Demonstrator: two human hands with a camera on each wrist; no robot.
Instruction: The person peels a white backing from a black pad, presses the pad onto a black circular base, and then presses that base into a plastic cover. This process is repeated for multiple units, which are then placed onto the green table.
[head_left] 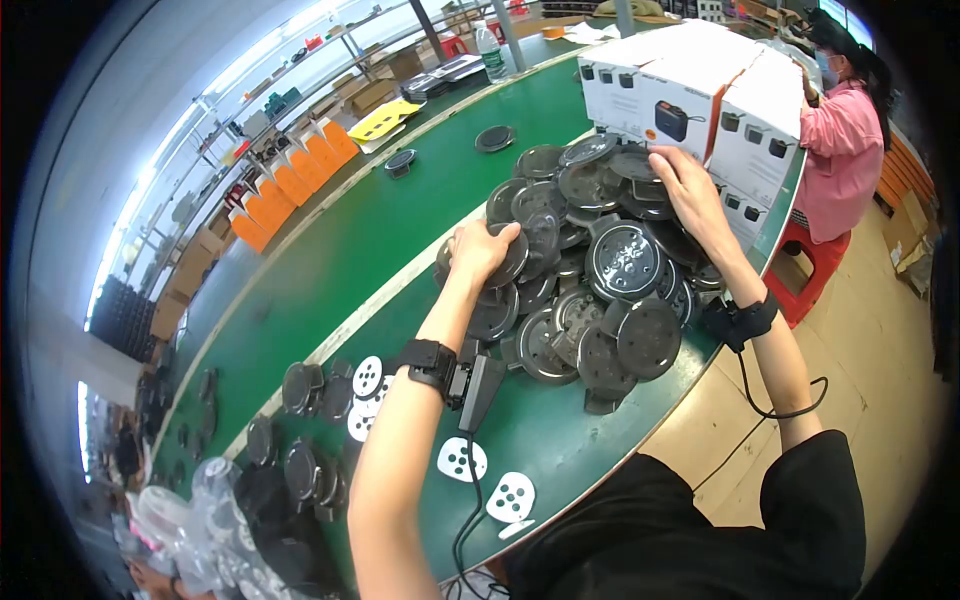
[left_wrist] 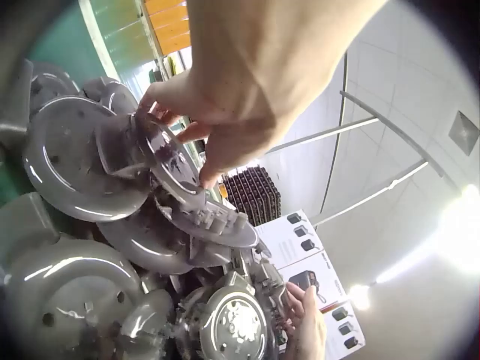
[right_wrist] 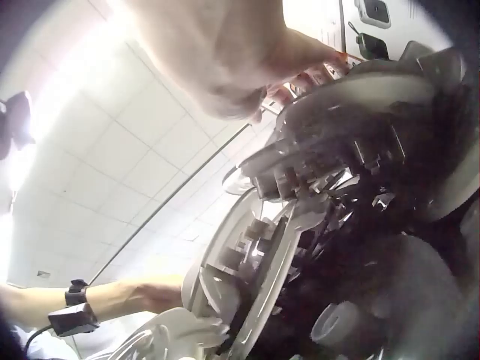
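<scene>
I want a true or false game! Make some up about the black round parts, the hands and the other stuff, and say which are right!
1. The table is green. True.
2. The left hand holds a water bottle. False: it holds a black round part.
3. Each wrist wears something black. True.
4. The loose white pieces are smooth all over, with no holes. False: they have several holes.
5. The stool is red. True.
6. The person in the background wears a green top. False: the top is pink.
</scene>
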